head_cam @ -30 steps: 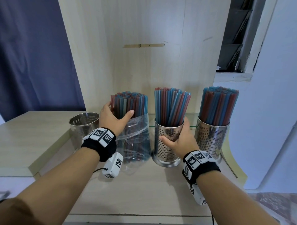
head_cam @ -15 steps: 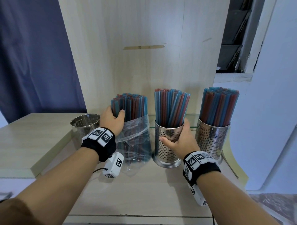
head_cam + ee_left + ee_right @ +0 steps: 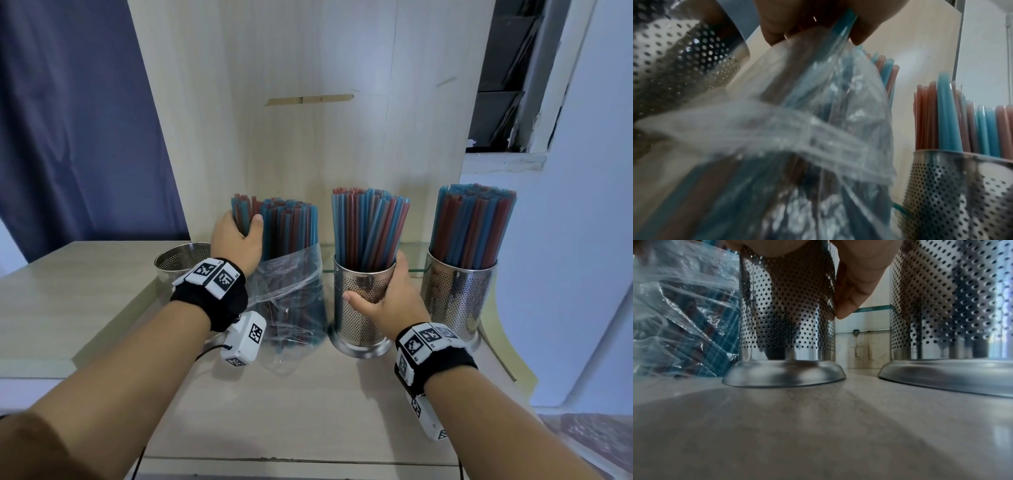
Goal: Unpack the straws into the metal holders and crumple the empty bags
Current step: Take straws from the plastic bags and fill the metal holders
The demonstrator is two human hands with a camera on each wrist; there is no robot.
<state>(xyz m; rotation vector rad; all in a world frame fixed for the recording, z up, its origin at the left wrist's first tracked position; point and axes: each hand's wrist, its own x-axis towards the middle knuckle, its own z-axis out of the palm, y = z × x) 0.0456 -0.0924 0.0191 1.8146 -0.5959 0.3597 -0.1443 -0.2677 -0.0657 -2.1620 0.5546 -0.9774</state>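
L hand (image 3: 236, 240) is curled round a small clump of straws (image 3: 244, 214) at the left edge of the bagged bundle (image 3: 289, 226), thumb in front, fingers behind; the clump sits a bit higher than the rest. In the left wrist view the fingers (image 3: 777, 21) pinch a blue straw w/ the bag film just under them. R hand (image 3: 387, 294) wraps the middle holder (image 3: 363, 308), thumb across the front, fingers round the far side, holder standing flat on the shelf (image 3: 308, 404).

Outward: the clear bag (image 3: 291, 301) has slid down to about half the bundle's height, crumpled round the lower part, touching the middle holder's left side. Middle holder and right holder (image 3: 459, 301) are both packed w/ red & blue straws. An empty holder (image 3: 178, 260) stands behind the L wrist, near the bag.

Step, as I judge it: pulling straws out of the last bag, approx 2/3 thru the unpacking. Next move prob needs the clump lifted straight up clear of the bag mouth, then across to the empty holder; bag may drag up or the bundle tip, so the R hand should shift to hold the bag down. No crumpled bags in view
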